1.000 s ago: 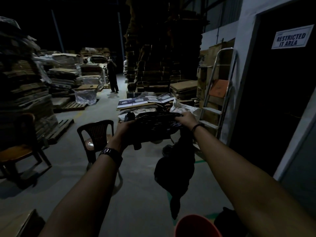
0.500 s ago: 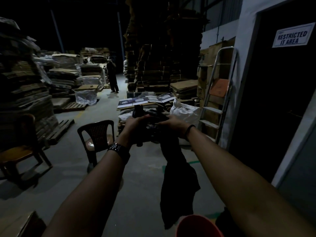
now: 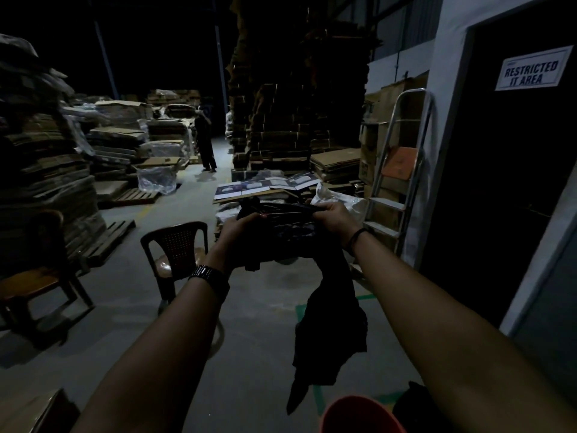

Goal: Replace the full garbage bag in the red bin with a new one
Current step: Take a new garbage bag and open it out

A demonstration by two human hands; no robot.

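Both arms reach forward at chest height in a dim warehouse. The left hand (image 3: 240,232) and the right hand (image 3: 332,218) each have a grip clamped on the top of a black garbage bag (image 3: 331,326), fingers curled round the bunched plastic. Between the two hands the bag's edge is stretched into a dark band, and it may be a mouth being pulled apart, though the poor light makes that hard to tell. The rest of the bag hangs down from under the right hand in a crumpled length that ends just above the red bin (image 3: 362,415), whose rim shows at the near bottom edge, right of centre. A dark heap (image 3: 415,407) lies on the floor just right of the bin; what it is cannot be made out.

The left wrist carries a watch (image 3: 207,273), and the right wrist a thin dark band (image 3: 356,239). A brown plastic chair (image 3: 175,245) stands on the floor to the left, beyond the left forearm. A metal step ladder (image 3: 396,182) leans at the right beside a dark doorway with a sign (image 3: 530,71) reading "RESTRICTED IT AREA". Stacks of flattened cardboard (image 3: 296,114) fill the far middle and left. A person (image 3: 204,142) stands far off in the aisle.
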